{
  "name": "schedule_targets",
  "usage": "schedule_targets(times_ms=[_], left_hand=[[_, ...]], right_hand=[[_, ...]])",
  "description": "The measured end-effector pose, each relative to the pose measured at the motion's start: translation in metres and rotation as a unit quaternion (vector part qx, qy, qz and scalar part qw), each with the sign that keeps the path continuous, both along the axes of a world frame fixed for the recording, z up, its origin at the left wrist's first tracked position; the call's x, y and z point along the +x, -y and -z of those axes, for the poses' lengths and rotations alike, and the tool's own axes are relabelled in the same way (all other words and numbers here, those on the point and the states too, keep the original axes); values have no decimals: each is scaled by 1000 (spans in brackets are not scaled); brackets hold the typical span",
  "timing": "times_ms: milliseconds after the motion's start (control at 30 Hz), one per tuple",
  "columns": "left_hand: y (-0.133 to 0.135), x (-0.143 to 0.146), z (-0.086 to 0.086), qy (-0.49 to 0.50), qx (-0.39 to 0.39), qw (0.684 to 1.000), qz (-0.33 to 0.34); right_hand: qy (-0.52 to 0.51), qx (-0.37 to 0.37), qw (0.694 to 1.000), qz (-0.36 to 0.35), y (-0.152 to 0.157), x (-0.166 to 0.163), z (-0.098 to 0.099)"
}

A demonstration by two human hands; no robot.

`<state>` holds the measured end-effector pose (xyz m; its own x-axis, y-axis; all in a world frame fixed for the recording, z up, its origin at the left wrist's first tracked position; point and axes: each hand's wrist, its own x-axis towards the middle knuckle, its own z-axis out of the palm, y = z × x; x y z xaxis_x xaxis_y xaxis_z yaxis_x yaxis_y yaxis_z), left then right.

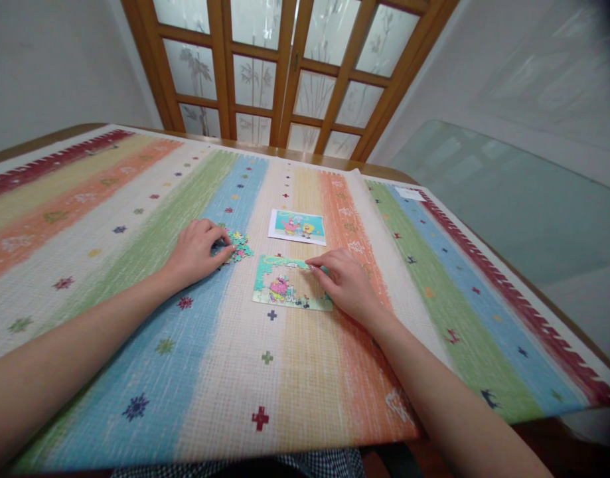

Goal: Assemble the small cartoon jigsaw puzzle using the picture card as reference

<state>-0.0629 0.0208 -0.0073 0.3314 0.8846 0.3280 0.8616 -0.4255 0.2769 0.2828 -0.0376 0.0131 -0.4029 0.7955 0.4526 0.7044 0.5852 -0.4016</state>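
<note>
My left hand (199, 251) rests at the left side of a small heap of loose jigsaw pieces (241, 247). Its fingers are curled and the thumb and index tips nearly meet; what lies between them is hidden. My right hand (345, 282) pinches a small jigsaw piece at the upper right of a partly filled puzzle (265, 292). The puzzle shows a pink cartoon figure at its left, with a bare gap across the middle and right. Just beyond it lies a reference picture (299, 227) with a pink and a yellow cartoon figure on a turquoise ground.
A striped tablecloth (235, 372) with small printed motifs covers the table. A white paper slip (409, 193) lies near the far right corner. Beyond the table stand wooden doors (285, 79) with frosted panes, and a glass panel (484, 179) is at the right.
</note>
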Motion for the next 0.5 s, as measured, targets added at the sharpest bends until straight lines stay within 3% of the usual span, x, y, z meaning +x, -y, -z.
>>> schedule_targets(times_ms=[267, 500], left_hand=[[-17, -23, -3, 21, 20, 999, -29], [-25, -29, 9, -51, 2, 999, 13]], right_hand=[[-1, 1, 1000, 0, 1, 0, -2], [1, 8, 1000, -5, 0, 0, -1]])
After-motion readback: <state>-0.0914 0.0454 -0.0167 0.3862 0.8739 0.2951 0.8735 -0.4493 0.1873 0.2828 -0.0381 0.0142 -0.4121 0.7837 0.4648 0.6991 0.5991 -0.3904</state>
